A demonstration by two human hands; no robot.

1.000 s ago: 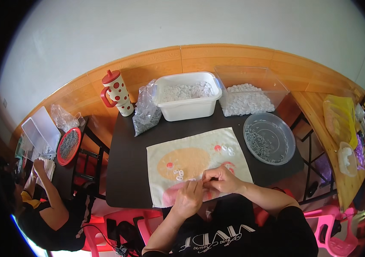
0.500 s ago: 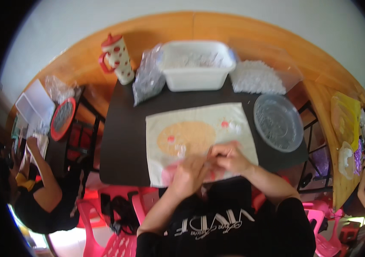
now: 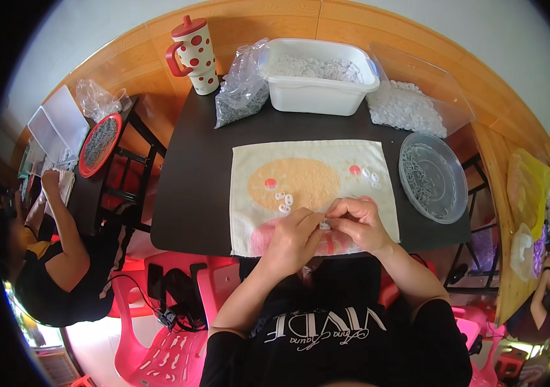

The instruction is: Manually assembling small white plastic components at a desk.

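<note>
Over the near edge of the cream towel [image 3: 314, 149], my left hand [image 3: 291, 240] and my right hand [image 3: 357, 222] meet with fingers pinched together. Between the fingertips shows a small white plastic piece [image 3: 324, 226], partly hidden by them. Whatever else the right fingertips may hold is too small to make out. A few similar white pieces [image 3: 284, 208] lie on the towel just beyond my left hand. Others, also white plastic pieces [image 3: 370, 177], lie near the towel's right edge. The towel has an orange and pink printed pattern.
Right of the towel sits a round clear tray [image 3: 457, 197] of thin grey bits. Behind stand a white tub [image 3: 317, 97] of white pieces, a clear bag [image 3: 243, 106] of grey bits, a bag of white pieces [image 3: 410, 113] and a spotted tumbler [image 3: 197, 58]. Other people work at both sides.
The view has shifted, and the scene sits higher and a little to the right. My hands stay together at the towel's near edge; the white piece between them now shows.
</note>
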